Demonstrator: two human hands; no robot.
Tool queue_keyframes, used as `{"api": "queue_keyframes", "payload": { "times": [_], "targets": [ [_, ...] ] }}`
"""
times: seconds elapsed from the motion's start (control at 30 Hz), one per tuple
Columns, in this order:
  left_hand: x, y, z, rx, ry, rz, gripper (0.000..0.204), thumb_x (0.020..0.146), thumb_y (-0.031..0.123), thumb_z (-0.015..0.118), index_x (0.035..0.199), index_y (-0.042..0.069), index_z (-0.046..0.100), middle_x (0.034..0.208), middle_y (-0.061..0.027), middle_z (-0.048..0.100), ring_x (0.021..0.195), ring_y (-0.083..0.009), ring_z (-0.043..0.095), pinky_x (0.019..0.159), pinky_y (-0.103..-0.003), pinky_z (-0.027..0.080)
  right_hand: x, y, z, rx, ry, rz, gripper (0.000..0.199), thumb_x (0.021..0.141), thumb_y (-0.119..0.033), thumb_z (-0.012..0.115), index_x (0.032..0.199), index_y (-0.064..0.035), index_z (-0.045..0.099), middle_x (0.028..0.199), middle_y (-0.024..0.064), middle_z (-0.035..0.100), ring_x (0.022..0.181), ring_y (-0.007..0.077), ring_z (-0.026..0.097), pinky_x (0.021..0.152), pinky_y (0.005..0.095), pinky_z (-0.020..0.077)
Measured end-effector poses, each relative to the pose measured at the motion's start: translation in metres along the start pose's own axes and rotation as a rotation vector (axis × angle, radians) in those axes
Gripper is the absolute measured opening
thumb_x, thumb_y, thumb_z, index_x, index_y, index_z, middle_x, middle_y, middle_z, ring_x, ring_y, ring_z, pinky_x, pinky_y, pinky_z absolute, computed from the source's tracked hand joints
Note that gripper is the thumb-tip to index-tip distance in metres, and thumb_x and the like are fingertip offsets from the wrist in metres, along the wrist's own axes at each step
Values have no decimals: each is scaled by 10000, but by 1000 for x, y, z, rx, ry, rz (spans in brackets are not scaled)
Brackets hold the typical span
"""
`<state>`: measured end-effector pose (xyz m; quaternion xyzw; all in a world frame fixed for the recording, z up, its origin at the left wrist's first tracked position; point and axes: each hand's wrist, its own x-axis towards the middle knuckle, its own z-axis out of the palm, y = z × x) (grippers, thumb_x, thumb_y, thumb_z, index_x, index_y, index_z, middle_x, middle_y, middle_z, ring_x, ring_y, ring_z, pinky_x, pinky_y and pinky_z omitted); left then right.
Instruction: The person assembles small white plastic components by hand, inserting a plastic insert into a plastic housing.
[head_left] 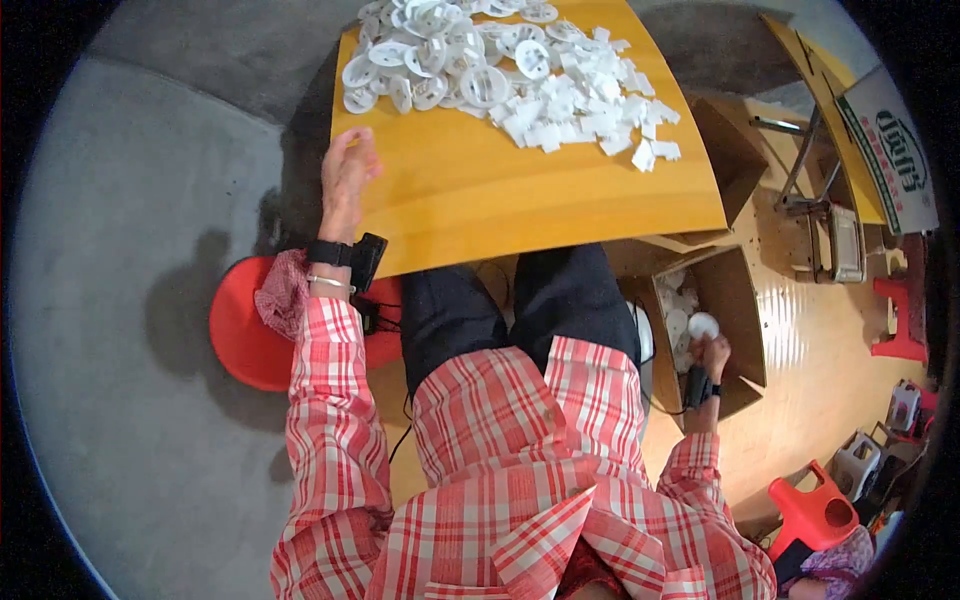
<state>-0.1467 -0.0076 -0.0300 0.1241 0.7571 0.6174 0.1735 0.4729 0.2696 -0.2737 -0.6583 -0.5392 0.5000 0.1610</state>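
One white round disc point(703, 324) faces up in right hand point(712, 352) grip above cardboard box point(735, 300).

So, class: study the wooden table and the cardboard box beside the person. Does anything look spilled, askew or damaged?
Nothing is damaged. The white plastic parts lie in a loose heap on the table, a few strays at its right edge. The right hand holds a white disc over the box.

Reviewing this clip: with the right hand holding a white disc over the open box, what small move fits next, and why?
Probably letting go of the white disc into the cardboard box: the right hand holds it just above similar white pieces there, while the left hand rests at the table edge.
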Motion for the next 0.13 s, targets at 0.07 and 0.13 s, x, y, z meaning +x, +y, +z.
{"api": "queue_keyframes", "payload": {
  "times": [0.07, 0.13],
  "targets": [
    [22, -5, -30, 19, 43, 45, 456, 832, 389, 635, 1160, 86, 546, 998, -41, 551, 893, -151, 526, 770, -318, 470, -14, 16, 29, 83, -55, 129, 191, 815, -155, 572, 671, -29, 576, 588, 100, 610, 375, 139, 486, 339, 281, 375],
    [52, -3, -36, 113, 146, 28, 507, 830, 418, 633, 1209, 102, 520, 1085, -26, 551, 907, -169, 527, 813, -350, 453, -7, 46, 26, 132, -114, 179, 217, 791, -179, 626, 698, 15, 602, 664, 152, 655, 404, 160, 516, 366, 282, 396]
  ]
}}
